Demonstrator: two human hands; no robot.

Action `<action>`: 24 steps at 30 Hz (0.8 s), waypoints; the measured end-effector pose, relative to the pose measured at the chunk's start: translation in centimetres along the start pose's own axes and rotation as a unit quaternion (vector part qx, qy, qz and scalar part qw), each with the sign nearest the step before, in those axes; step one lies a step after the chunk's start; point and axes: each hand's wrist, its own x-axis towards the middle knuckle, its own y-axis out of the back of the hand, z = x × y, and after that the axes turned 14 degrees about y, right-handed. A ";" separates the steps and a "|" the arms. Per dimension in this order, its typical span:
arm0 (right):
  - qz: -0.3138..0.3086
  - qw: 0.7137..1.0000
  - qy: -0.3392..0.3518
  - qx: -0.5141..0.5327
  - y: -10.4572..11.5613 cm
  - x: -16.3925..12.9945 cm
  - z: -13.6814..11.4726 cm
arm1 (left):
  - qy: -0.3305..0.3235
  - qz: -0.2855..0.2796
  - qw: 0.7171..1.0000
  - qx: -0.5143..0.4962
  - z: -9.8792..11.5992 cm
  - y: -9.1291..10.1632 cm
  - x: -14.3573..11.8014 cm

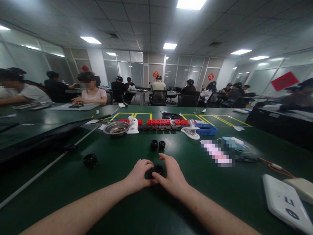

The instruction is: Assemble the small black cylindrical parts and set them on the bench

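My left hand and my right hand meet on a small black, round, hollow-looking part, low over the green table. The left fingers curl against its left side. My right thumb lies across its near side, while the right index finger arches behind it. Just beyond stand two similar black ribbed parts, a left one and a right one, side by side. Another black round part sits apart on the left. Fine detail of the held part is dark and partly covered by my fingers.
A metal bowl with small pieces, white clamp stands, a red strip and a blue tray line the back. A long black piece lies left. A white device lies right. Several people sit beyond.
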 end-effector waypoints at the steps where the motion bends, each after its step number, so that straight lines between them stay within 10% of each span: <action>1: 0.000 1.000 -0.010 -0.005 0.0 0.1 0.0 | 0.000 0.001 1.000 -0.001 0.1 0.0 0.0; 24: -0.018 0.999 0.030 0.015 -0.1 -0.1 0.0 | -0.003 0.007 1.000 -0.001 -0.1 -0.2 0.2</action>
